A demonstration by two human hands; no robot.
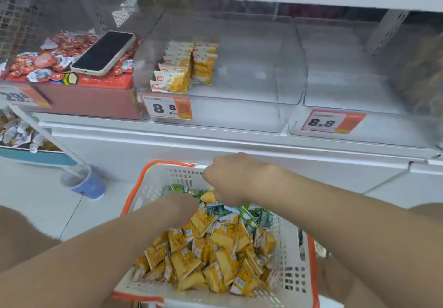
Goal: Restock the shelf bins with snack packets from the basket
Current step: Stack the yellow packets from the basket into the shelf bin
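A white basket [294,271] with an orange rim sits low in front of me, heaped with yellow snack packets [211,255] and some green ones [251,214] at its far end. My left hand [182,208] reaches down into the far part of the pile; its fingers are buried among packets. My right hand [230,178] hovers over the basket's far edge with fingers curled, a yellow packet [208,196] just below it; whether it grips the packet is hidden. On the shelf, a clear bin [239,106] holds two short rows of yellow packets [182,67] at its left side.
A second clear bin [354,101] stands to the right, both with 8.8 price tags. Left of them a red box of red-lidded cups [48,55] carries a phone [105,52]. A blue cup [84,180] with a scoop handle stands on the floor at left.
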